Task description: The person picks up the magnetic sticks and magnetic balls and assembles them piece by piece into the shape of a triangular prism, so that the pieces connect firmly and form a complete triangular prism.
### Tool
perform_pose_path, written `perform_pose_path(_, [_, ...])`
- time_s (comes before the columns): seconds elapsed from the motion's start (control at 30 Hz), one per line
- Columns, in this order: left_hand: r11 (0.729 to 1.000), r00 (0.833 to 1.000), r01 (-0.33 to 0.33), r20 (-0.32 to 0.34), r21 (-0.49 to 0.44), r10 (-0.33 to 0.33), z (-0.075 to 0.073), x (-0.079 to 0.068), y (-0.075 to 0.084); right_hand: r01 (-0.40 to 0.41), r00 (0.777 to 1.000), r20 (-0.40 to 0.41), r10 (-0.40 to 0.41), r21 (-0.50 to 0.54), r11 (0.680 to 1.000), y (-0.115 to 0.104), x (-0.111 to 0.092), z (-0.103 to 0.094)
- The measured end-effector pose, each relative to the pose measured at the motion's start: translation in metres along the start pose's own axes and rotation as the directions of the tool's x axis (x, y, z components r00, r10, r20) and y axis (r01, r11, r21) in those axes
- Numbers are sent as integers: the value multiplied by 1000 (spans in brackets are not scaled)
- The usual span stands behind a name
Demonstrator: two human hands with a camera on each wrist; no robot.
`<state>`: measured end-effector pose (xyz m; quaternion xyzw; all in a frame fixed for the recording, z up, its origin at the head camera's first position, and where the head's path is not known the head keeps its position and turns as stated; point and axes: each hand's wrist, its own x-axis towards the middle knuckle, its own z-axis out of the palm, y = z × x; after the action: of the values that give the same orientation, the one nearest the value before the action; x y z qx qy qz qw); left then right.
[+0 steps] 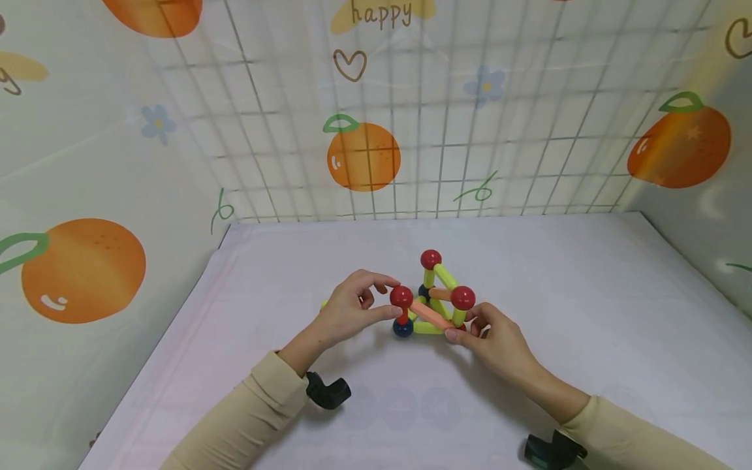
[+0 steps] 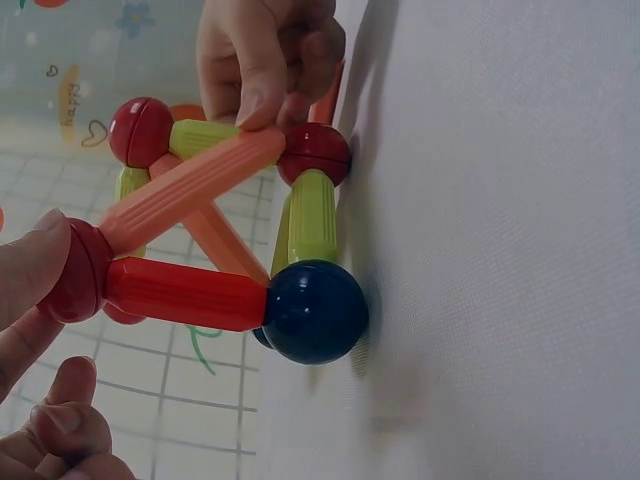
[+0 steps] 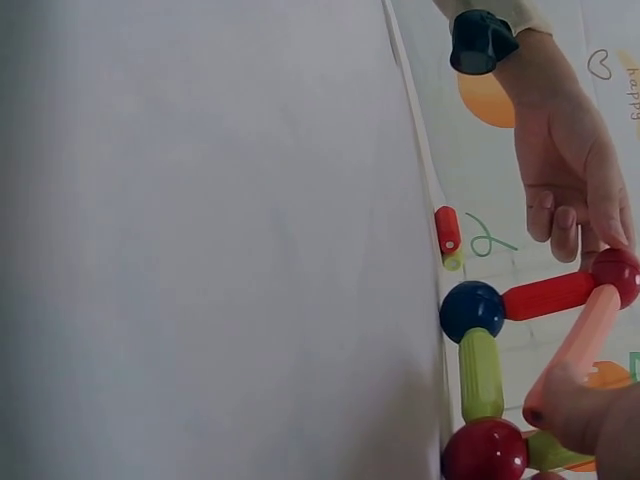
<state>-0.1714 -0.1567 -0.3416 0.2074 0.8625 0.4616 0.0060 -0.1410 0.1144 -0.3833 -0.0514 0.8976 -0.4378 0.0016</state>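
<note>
A frame of magnetic rods and balls stands on the white table, between both hands. My left hand (image 1: 346, 305) pinches a red ball (image 1: 401, 296) between thumb and finger. That ball tops a red rod (image 2: 185, 293) rising from a dark blue ball (image 2: 316, 312). Sloping down from the held ball is an orange rod (image 1: 431, 315); my right hand (image 1: 499, 341) pinches its lower end. In the right wrist view this end lies just apart from a lower red ball (image 3: 485, 450). Yellow-green rods (image 2: 313, 215) and two raised red balls, one the farther ball (image 1: 431, 259), form the rest.
Loose red and yellow-green rods (image 3: 448, 230) lie on the table beyond the frame, mostly hidden behind my left hand in the head view. Black wrist cameras (image 1: 329, 391) hang below both wrists. A fruit-print curtain (image 1: 282, 150) encloses the table's back and sides.
</note>
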Motion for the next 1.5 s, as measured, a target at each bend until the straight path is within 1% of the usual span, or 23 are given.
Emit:
perform_pose_path(0.3, [1000, 1000, 4, 5, 7, -4, -1, -1, 3, -5, 1000, -7, 5, -30, 1000, 0, 3, 1])
perform_pose_path(0.43, [1000, 1000, -3, 2, 13, 3, 0, -1, 4, -4, 1000, -2, 4, -21, 1000, 0, 4, 1])
perform_pose_path(0.53, [1000, 1000, -5, 0, 17, 5, 0, -1, 3, -20, 1000, 9, 20, -12, 1000, 0, 5, 1])
perform_pose_path(0.7, [1000, 1000, 2, -4, 13, -2, 1, -2, 2, -31, 999, 12, 31, -10, 999, -2, 3, -2])
perform_pose_path(0.8, [1000, 1000, 7, -5, 10, -7, 1, -3, 2, -10, 1000, 2, 10, -6, 1000, -5, 1, -7])
perform_pose_path(1.07, [1000, 1000, 15, 0, 9, -15, 0, -3, 3, 114, 993, -43, -112, 45, 992, -14, -1, -28])
perform_pose_path(1.2, [1000, 1000, 21, -2, 17, -21, -1, -5, 2, 153, 987, -50, -151, 42, 987, -18, -3, -30])
perform_pose_path(1.27, [999, 999, 38, -12, 23, -38, -2, -6, 0, 162, 986, -50, -160, 33, 986, -19, -4, -29])
perform_pose_path(1.37, [994, 995, 97, -36, 46, -96, -5, -8, -7, 169, 984, -56, -168, 25, 985, -18, -5, -27])
perform_pose_path(1.5, [975, 978, 191, -109, 111, -179, -10, -8, -22, 178, 982, -70, -176, 19, 984, -18, -6, -26])
